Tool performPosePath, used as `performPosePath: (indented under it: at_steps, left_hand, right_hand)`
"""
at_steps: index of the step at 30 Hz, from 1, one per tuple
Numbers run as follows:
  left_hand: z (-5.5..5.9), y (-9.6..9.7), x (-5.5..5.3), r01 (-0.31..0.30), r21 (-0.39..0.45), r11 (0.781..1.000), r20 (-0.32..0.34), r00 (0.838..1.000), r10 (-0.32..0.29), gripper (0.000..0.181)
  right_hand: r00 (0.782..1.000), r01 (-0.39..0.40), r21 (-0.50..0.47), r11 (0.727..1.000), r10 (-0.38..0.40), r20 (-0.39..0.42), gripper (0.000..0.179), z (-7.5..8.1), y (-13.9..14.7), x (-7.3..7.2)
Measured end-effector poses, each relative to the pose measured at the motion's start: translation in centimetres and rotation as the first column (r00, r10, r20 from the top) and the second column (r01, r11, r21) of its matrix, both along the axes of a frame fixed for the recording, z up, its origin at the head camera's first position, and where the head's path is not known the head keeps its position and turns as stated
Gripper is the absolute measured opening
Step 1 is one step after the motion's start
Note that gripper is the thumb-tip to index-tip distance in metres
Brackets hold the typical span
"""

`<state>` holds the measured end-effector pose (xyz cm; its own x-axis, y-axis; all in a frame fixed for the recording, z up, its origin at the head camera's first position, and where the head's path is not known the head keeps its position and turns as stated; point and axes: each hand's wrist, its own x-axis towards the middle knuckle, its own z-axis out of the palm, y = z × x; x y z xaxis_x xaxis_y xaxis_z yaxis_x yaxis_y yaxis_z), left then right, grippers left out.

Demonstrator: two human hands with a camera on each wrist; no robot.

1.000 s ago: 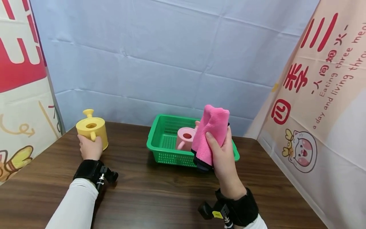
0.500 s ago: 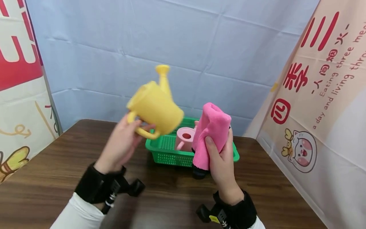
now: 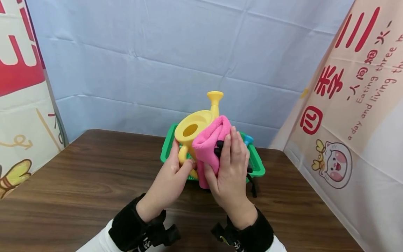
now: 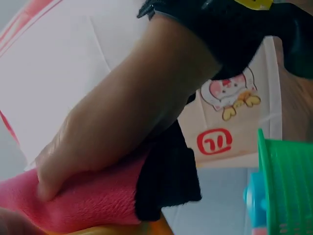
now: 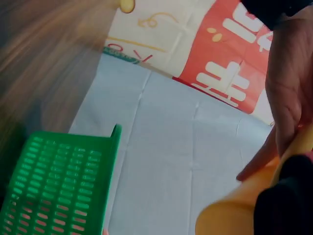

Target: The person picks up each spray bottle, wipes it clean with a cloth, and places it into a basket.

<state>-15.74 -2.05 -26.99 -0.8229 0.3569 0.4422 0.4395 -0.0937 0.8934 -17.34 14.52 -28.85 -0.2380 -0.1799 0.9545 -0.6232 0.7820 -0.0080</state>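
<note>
A yellow toy watering can (image 3: 198, 122) is held up over the green basket, spout pointing away and upward. My left hand (image 3: 171, 176) grips its handle, thumb across the near side. Against the can's right side my right hand (image 3: 228, 168) holds a fuzzy pink cloth (image 3: 207, 143), its fingers laid along it and the thumb on the near face. A black part of the cloth (image 4: 166, 181) shows in the left wrist view. In the right wrist view the can's yellow body (image 5: 230, 210) lies beside the left hand (image 5: 288, 88).
Behind the can stands the green slotted basket (image 3: 258, 162) on the dark wood table (image 3: 104, 185). A light blue piece (image 3: 248, 140) shows inside it, and a black strap (image 3: 253, 185) hangs over its near right side. Cloth curtains (image 3: 141, 70) close off the back and sides.
My left hand has lifted the watering can off the table at the left and carried it right to the cloth. The right hand has turned and now lays the cloth against the can.
</note>
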Motion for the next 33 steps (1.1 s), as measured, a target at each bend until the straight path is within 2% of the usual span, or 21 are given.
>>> performPosePath:
  at_steps: [3, 6, 10, 12, 14, 17, 19, 22, 25, 29, 33]
  left_hand:
    - [-0.1, -0.2, 0.2, -0.045, -0.076, 0.996, -0.027, 0.999, 0.043, 0.063]
    - [0.0, -0.3, 0.5, -0.076, -0.151, 0.986, -0.038, 0.997, 0.071, 0.068]
    - [0.0, -0.2, 0.6, -0.033, -0.158, 0.987, -0.009, 0.999, 0.032, 0.07]
    - [-0.2, 0.0, 0.4, -0.006, -0.144, 0.99, 0.01, 1.0, 0.007, 0.069]
    - [-0.4, 0.2, 0.1, 0.006, -0.135, 0.991, 0.025, 1.0, -0.003, 0.066]
    - [-0.7, 0.2, -0.5, -0.005, -0.13, 0.991, 0.045, 0.999, 0.011, 0.064]
    - [-0.8, 0.0, -0.9, -0.022, -0.107, 0.994, 0.044, 0.999, 0.026, 0.065]
    - [-1.0, -0.3, -1.4, -0.05, -0.056, 0.997, 0.019, 0.999, 0.051, 0.063]
    - [-1.1, -0.5, -1.7, -0.062, -0.023, 0.998, -0.021, 0.998, 0.061, 0.061]
    - [-1.1, -0.3, -1.5, -0.06, -0.059, 0.996, -0.053, 0.997, 0.057, 0.065]
    - [-0.9, 0.0, -1.1, -0.063, -0.113, 0.992, -0.049, 0.997, 0.057, 0.067]
  right_hand:
    - [1.0, -0.025, 0.04, 0.999, 0.026, -0.015, 0.065, 0.0, 0.2, -0.3]
    - [0.995, -0.095, 0.008, 0.995, 0.095, 0.011, 0.068, 0.5, 1.0, -0.5]
    - [0.981, -0.17, -0.159, 0.973, 0.183, 0.07, 0.071, 0.9, 2.0, -1.0]
    - [0.977, -0.154, -0.224, 0.962, 0.182, 0.111, 0.071, 0.7, 2.3, -1.4]
    - [0.975, -0.115, -0.236, 0.965, 0.155, 0.158, 0.068, 0.4, 2.3, -1.8]
    - [0.967, -0.044, -0.181, 0.982, 0.087, 0.239, 0.066, -0.1, 1.7, -1.9]
    - [0.968, -0.009, -0.096, 0.995, 0.033, 0.248, 0.067, -0.5, 0.9, -1.7]
    - [0.984, 0.015, 0.066, 0.998, -0.026, 0.174, 0.071, -1.4, -0.5, -1.5]
    - [0.995, 0.033, 0.156, 0.987, -0.047, 0.087, 0.067, -1.8, -1.4, -1.2]
    - [0.996, 0.053, 0.134, 0.99, -0.062, 0.065, 0.071, -1.6, -1.1, -1.2]
    - [0.994, 0.031, 0.068, 0.997, -0.038, 0.1, 0.073, -1.1, 0.1, -1.6]
